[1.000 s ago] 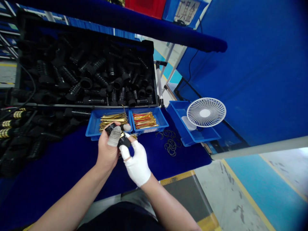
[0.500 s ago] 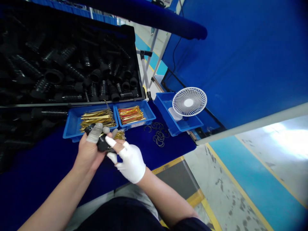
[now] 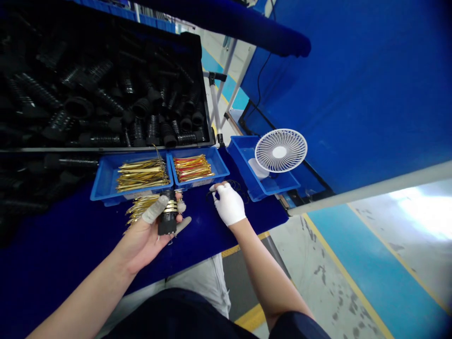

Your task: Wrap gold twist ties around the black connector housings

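My left hand (image 3: 151,230), with grey finger covers, is wrapped round a black ribbed part (image 3: 168,223) that has gold bands about its middle. The part stands roughly upright over the blue cloth. A pile of gold strips (image 3: 139,207) lies just behind this hand. My right hand (image 3: 230,203), in a white glove with bare fingertips, is at the black rings (image 3: 240,187) on the cloth. Its fingertips are curled together over the rings; whether a ring is between them is too small to tell.
Blue bins hold gold strips (image 3: 143,175) and red-and-gold strips (image 3: 192,168). A large black crate (image 3: 155,149) of ribbed parts stands behind. At the right, a white fan (image 3: 281,150) sits over another blue bin (image 3: 259,190).
My right hand has left the black part and moved right to the rings. My left hand has turned the part more upright, and its gold bands now show.
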`<state>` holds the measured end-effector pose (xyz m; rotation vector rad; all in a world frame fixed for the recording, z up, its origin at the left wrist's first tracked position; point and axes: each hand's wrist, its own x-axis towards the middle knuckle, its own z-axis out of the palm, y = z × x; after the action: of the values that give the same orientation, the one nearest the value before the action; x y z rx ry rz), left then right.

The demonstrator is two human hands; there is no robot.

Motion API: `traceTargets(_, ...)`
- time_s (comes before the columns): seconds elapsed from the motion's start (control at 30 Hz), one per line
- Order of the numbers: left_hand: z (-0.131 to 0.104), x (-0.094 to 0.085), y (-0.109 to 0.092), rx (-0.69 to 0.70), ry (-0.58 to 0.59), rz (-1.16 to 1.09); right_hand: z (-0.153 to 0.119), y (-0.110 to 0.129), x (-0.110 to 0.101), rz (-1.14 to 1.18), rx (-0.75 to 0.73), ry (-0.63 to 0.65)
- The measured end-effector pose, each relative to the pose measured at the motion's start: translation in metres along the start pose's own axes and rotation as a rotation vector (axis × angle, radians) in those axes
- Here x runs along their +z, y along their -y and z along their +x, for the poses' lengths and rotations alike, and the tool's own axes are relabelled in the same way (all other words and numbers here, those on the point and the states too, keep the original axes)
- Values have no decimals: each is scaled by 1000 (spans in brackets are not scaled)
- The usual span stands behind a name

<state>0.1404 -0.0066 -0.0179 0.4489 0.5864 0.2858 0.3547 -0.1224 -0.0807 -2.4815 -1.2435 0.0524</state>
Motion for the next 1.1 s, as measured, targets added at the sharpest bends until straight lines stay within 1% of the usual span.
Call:
traceTargets(0.07,3,-5,4,17,-36,27,-7,4,-4,151,-55,-126)
traceTargets(0.13,6,-8,7,6,-42,80,-10,6,-8,302,-106,-237)
traceTargets(0.2,8,-10,10,3,-33,140,-11,7,-11,333,-125,-254)
traceTargets(0.27,10,-11,13,28,-40,186,-12,10,-13,284,-115,-244)
traceTargets(0.33,11,-11,15,56,-50,245,-15,15,-16,280,-124,-283)
traceTargets(0.37,11,-11,17,80,-57,291,-18,19,-19,313,-151,-312)
traceTargets(0.43,12,-10,19,161,-72,418,-25,31,-24,403,-253,-345)
traceTargets(0.53,13,-9,22,320,-66,587,-36,50,-29,441,-407,-333)
traceTargets(0.6,14,-9,23,392,-41,658,-40,59,-28,414,-452,-315)
traceTargets(0.67,13,-8,22,434,-29,713,-43,64,-26,396,-467,-301)
traceTargets(0.77,11,-7,18,450,-32,729,-43,66,-23,370,-479,-299)
traceTargets(0.93,7,-5,14,383,-52,687,-45,65,-24,323,-467,-307)
traceTargets(1.03,7,-5,15,384,-54,647,-47,65,-24,305,-456,-281)
traceTargets(1.1,7,-5,16,404,-61,597,-47,66,-23,343,-435,-246)
